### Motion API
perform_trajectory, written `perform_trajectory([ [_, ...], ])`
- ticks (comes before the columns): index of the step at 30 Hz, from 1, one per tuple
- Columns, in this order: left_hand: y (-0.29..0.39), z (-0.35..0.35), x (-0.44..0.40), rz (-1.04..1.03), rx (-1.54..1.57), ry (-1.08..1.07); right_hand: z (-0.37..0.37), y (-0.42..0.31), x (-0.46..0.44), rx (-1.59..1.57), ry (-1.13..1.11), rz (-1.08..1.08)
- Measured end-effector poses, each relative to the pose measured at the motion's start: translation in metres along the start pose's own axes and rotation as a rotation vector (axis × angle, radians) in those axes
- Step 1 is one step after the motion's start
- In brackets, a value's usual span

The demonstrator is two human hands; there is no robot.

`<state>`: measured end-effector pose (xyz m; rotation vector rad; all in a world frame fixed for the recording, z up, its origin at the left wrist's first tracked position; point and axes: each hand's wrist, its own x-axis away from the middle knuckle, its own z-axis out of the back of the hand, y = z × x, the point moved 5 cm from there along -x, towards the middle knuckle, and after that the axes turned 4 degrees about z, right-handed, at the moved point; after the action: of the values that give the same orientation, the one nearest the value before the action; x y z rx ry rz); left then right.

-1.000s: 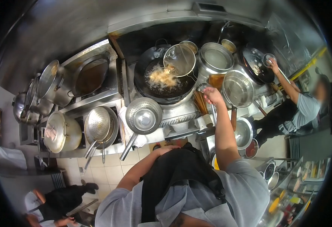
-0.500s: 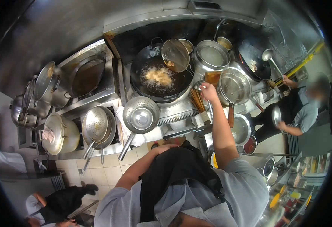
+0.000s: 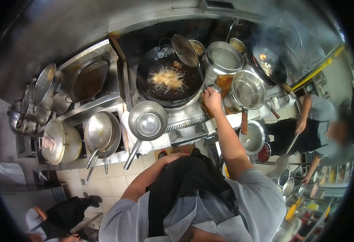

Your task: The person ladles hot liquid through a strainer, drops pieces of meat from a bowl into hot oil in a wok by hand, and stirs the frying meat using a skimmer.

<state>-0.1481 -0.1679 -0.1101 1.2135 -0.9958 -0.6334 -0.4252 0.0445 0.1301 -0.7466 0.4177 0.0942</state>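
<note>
My right hand (image 3: 213, 100) is closed around the thin handle of a mesh skimmer (image 3: 185, 50), which is tilted over the back right of a large black wok (image 3: 148, 86). Pale battered food (image 3: 167, 78) bubbles in the wok's dark oil, with a few browner pieces (image 3: 177, 64) just below the skimmer. A ladle's bowl (image 3: 214, 87) shows right beside my right hand. At my waist, my left hand (image 3: 177, 156) lies against the black apron (image 3: 197, 173) with its fingers stretched out, holding nothing; the apron partly hides it.
A perforated ladle (image 3: 148, 121) rests at the stove's front, handle toward me. To the right stand a strainer (image 3: 248, 90), a pot (image 3: 224, 56) and a smoking wok (image 3: 268, 64). A co-worker (image 3: 314, 129) is at the right, another person (image 3: 64, 218) lower left.
My right hand has moved slightly left. The skimmer has tipped to a steeper angle, and the browner pieces are now in the oil. The co-worker on the right has turned from the smoking wok toward the containers.
</note>
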Motion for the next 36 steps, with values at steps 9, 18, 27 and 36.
perform_trajectory([
  [9,0.000,0.002,-0.002,0.012,0.004,-0.015,0.026,0.006,0.010,-0.103,-0.025,-0.161],
  [18,0.001,0.006,-0.010,0.032,0.009,-0.101,0.135,0.025,0.055,-0.951,-0.118,-0.720],
  [27,0.052,-0.002,-0.006,-0.011,0.192,-0.302,0.252,0.065,0.138,-0.992,0.058,-0.862],
  [36,0.018,-0.050,0.035,0.319,0.465,-0.412,0.242,0.100,0.200,-0.844,0.153,-0.973],
])
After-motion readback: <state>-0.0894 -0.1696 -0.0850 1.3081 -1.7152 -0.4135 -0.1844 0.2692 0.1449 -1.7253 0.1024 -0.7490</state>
